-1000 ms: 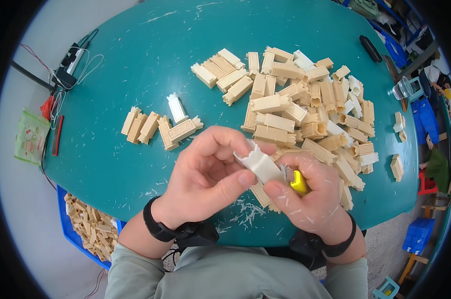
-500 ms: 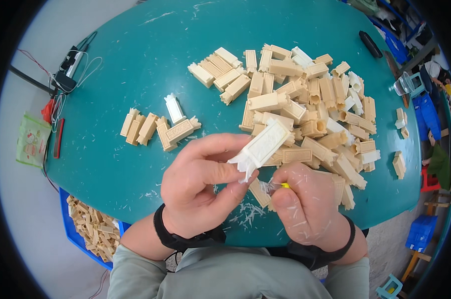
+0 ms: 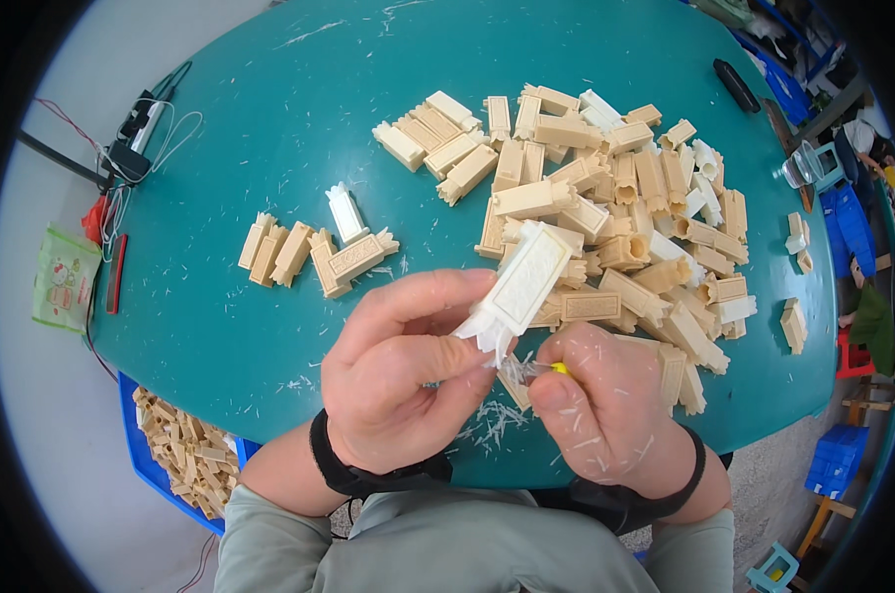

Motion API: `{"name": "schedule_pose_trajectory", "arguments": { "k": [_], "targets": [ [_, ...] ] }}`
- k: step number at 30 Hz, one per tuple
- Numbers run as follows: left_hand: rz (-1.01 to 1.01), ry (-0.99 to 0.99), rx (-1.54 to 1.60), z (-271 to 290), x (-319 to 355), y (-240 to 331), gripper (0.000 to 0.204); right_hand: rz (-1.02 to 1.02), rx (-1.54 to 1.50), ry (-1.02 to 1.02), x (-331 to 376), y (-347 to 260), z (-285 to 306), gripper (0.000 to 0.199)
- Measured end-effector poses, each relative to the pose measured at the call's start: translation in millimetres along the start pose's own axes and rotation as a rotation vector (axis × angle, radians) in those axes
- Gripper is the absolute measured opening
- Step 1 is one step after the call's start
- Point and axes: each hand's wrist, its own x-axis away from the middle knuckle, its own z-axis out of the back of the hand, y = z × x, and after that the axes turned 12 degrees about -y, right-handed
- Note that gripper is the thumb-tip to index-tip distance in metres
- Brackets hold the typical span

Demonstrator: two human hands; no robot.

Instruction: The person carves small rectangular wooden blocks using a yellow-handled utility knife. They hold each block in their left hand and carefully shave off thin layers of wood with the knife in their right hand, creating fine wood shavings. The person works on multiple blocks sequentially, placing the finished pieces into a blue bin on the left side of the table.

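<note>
Between the thumb and fingers of my left hand is a white plastic box-shaped piece, tilted, with its jagged end low and its framed flat side facing up. My right hand is closed round a thin tool with a yellow part showing at the fist. The tool's slim tip points left toward the jagged end, with pale shavings around it; its exact kind is hard to make out. Shavings cling to my right hand. Behind the white piece lies a large pile of cream pieces of the same shape.
Several cream pieces and one white piece lie at left on the green table. Shavings are scattered near me. A blue crate full of pieces stands below left. A power strip and cables are at the left edge.
The white piece has turned slightly in my left hand, its framed side now facing me more. My right hand with the tool has shifted slightly left, closer to the jagged end.
</note>
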Motion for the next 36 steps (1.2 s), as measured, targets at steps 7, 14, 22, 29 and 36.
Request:
{"name": "schedule_pose_trajectory", "arguments": {
  "k": [7, 14, 22, 29, 36],
  "targets": [
    [0.0, 0.01, -0.02, 0, 0, 1, 0.021, -0.008, 0.008, -0.001, 0, -1, 0, 0.025],
    [0.018, -0.023, -0.138, 4, 4, 3, 0.023, 0.015, 0.137, 0.068, -1, 5, -4, 0.028],
    [0.038, 0.019, 0.009, 3, 2, 0, 0.023, 0.034, 0.046, 0.065, 0, 7, 0, 0.029],
    [0.069, 0.087, 0.429, -3, -6, 1, 0.021, -0.19, -0.36, 0.281, -2, 10, 6, 0.025],
    [0.187, 0.01, -0.006, -1, -11, 0, 0.036, -0.144, -0.276, 0.258, 1, 8, 3, 0.028]
  ]
}}
